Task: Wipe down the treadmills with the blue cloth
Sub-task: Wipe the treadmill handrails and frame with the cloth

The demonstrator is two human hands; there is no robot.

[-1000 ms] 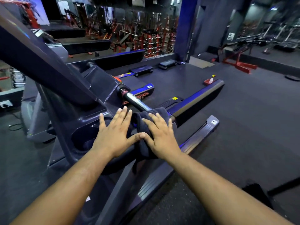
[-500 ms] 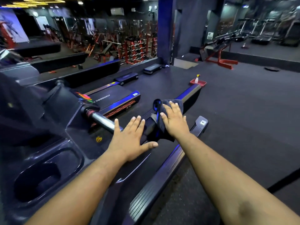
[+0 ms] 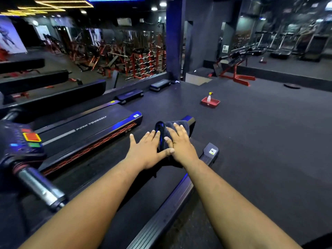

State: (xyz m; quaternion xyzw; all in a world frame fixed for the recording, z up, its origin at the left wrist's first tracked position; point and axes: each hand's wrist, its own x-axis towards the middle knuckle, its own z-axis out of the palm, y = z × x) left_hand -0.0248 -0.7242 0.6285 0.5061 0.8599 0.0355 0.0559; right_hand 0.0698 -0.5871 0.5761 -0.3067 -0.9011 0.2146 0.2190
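Observation:
The dark blue cloth (image 3: 169, 127) is draped over the far end of the nearest treadmill's black handrail (image 3: 190, 121). My right hand (image 3: 181, 146) lies flat on the cloth and presses it onto the rail, fingers spread. Beside it, my left hand (image 3: 144, 150) rests flat and open on the rail, with its thumb and fingertips touching the cloth's edge. Below my arms run this treadmill's belt (image 3: 115, 193) and its ribbed side rail (image 3: 161, 218). A second treadmill (image 3: 86, 126) marked "PUSH YOURSELF" stands to the left.
A console with red and green buttons (image 3: 30, 139) and a steel grip bar (image 3: 39, 187) sit at the near left. A red tray holding a spray bottle (image 3: 210, 102) stands on the floor ahead. Step platforms (image 3: 129, 95) line the mirror wall; red gym equipment (image 3: 235, 76) stands farther back.
Both hands have slid with the cloth along the handrail, from beside the console out to its far end. My left hand has closed up against the right.

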